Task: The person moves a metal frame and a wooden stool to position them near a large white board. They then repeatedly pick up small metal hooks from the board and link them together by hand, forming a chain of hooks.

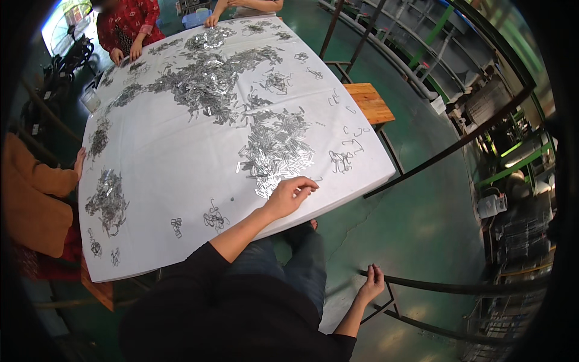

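Observation:
My left hand (pixel 292 196) hovers at the near edge of a heap of flat silvery metal strips (pixel 277 148) on the white-covered table (pixel 160 145). Its fingers are curled, with thumb and fingertips drawn together; whatever they hold is too small to make out. Just past the fingertips shows a thin bit of wire. Off the table at the lower right, my right hand (pixel 373 282) is raised with its fingers pinched together, and I cannot tell what is in them. Bent wire hooks (pixel 341 161) lie in a loose cluster right of the strips.
A larger heap of metal pieces (pixel 208 84) covers the table's far middle. Smaller wire clusters (pixel 215 218) dot the near edge. Co-workers sit at the left and far sides, one in a red patterned top (pixel 129 24). A wooden stool (pixel 369 102) and dark metal bars (pixel 458 286) stand right.

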Demonstrator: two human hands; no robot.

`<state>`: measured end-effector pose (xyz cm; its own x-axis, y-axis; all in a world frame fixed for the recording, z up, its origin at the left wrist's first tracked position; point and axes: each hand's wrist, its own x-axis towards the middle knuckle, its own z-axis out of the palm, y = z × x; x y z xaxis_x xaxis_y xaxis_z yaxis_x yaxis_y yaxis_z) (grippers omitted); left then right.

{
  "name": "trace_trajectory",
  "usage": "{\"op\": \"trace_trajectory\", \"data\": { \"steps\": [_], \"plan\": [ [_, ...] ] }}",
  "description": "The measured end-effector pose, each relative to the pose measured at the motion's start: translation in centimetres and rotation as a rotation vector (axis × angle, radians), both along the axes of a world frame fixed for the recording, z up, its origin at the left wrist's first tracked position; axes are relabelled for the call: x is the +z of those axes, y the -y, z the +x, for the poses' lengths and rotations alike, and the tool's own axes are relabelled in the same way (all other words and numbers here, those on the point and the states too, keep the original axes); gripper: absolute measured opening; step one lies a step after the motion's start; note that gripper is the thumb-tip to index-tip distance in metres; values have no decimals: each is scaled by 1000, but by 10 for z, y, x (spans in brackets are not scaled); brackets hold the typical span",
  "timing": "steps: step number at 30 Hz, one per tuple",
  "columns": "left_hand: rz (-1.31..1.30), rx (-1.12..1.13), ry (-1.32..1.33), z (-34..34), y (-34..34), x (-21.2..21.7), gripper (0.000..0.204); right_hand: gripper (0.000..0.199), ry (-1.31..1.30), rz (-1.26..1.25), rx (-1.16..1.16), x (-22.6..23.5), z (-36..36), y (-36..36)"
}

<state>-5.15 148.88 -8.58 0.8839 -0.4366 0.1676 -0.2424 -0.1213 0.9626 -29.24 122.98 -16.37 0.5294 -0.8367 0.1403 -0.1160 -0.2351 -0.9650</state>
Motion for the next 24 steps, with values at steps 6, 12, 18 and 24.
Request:
{"op": "trace_trajectory", "data": {
  "steps": [6, 12, 18, 24],
  "plan": [
    [-87, -86, -3, 8, -19, 24, 21, 10, 23, 27, 415, 82, 117, -65],
    [-196, 28, -119, 15, -21, 49, 30, 8, 141, 299, 740, 133, 224, -133],
    [-215, 243, -86, 19, -34, 57, 46, 9, 191, 306, 790, 137, 261, -180],
    [-155, 388, -8, 22, -47, 61, 32, 10, 191, 196, 777, 139, 257, -198]
  ]
}}
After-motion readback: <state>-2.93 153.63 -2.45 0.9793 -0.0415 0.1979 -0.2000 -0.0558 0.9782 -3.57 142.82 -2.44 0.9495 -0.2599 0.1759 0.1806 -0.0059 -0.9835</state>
